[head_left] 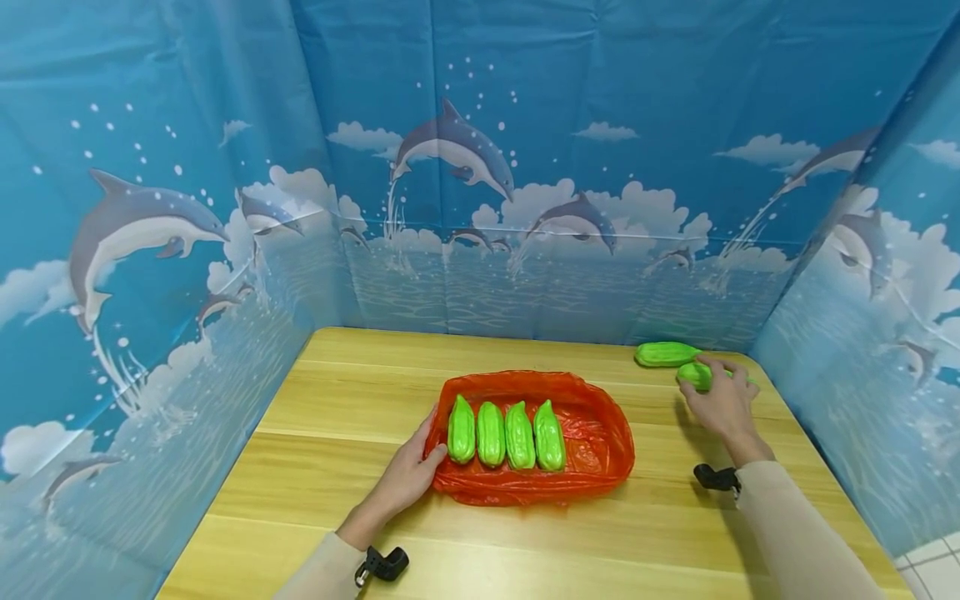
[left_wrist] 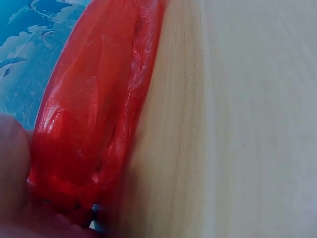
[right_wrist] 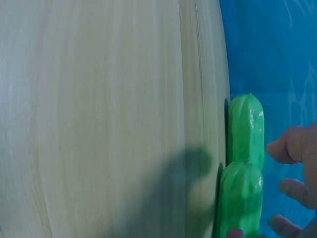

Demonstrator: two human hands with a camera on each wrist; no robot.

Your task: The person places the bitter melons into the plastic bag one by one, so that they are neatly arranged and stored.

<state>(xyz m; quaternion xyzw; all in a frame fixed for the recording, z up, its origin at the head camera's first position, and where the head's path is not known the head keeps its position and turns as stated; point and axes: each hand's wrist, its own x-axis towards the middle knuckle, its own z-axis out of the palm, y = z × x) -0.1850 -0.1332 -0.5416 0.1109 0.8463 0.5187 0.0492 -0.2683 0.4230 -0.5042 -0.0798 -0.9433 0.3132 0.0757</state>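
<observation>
My left hand (head_left: 408, 475) (left_wrist: 15, 173) grips the left end of a red plastic-covered container (head_left: 517, 492) (left_wrist: 84, 109), with the thumb at its rim. Four-sided rows are not seen; several green ridged gourds (head_left: 491, 433) stand side by side in its left and middle part. At the table's back right, my right hand (head_left: 723, 408) (right_wrist: 299, 168) is over a green gourd (head_left: 694, 375) (right_wrist: 240, 198), its fingers spread around it and not closed. Just behind lies another green gourd (head_left: 664, 354) (right_wrist: 246, 129).
The wooden table (head_left: 315, 433) has a blue dolphin-print sheet (head_left: 480, 283) along its back and sides. Bare tabletop lies left of the container and between it and my right hand. White floor tiles (head_left: 937, 571) show at the lower right.
</observation>
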